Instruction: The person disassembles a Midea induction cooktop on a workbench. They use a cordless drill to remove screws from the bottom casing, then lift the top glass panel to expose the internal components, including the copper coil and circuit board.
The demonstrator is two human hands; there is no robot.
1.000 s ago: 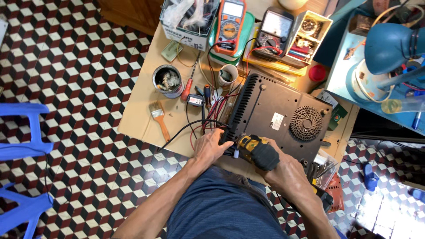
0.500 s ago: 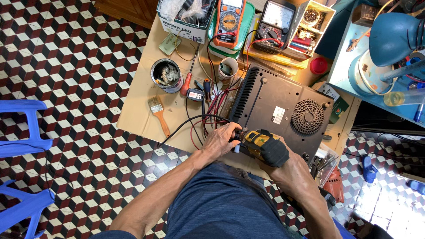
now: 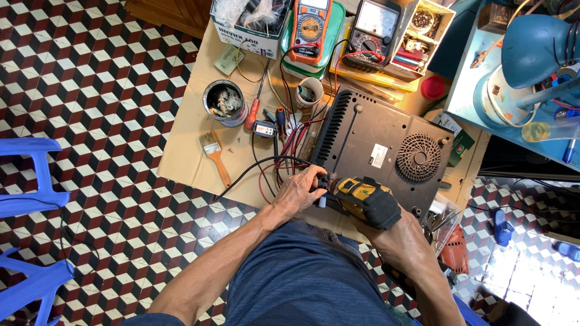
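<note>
Head view: a dark appliance (image 3: pixel 386 154) lies bottom-up on a sheet of cardboard (image 3: pixel 181 151), its round fan grille toward 3 o'clock. The right hand (image 3: pixel 402 241) is wrapped closed around the grip of a yellow-and-black power screwdriver (image 3: pixel 362 199), whose nose points toward 9 o'clock at the appliance's near-left corner. The left hand (image 3: pixel 299 192) curls its fingers about the tool's tip and that corner, steadying them; whether it pinches a screw there is hidden, so I cannot tell.

As to progress, the work looks to be at its screw stage: the base panel sits in place on the appliance, and the driver is at one corner only. The far corners at 12 and 2 o'clock are too small to judge for screws.

Around it: a paintbrush (image 3: pixel 214 154) at 9 o'clock, a tin can (image 3: pixel 223 102) at 10 o'clock, and an orange multimeter (image 3: pixel 311 27) at 12 o'clock, with red and black leads trailing between.
</note>
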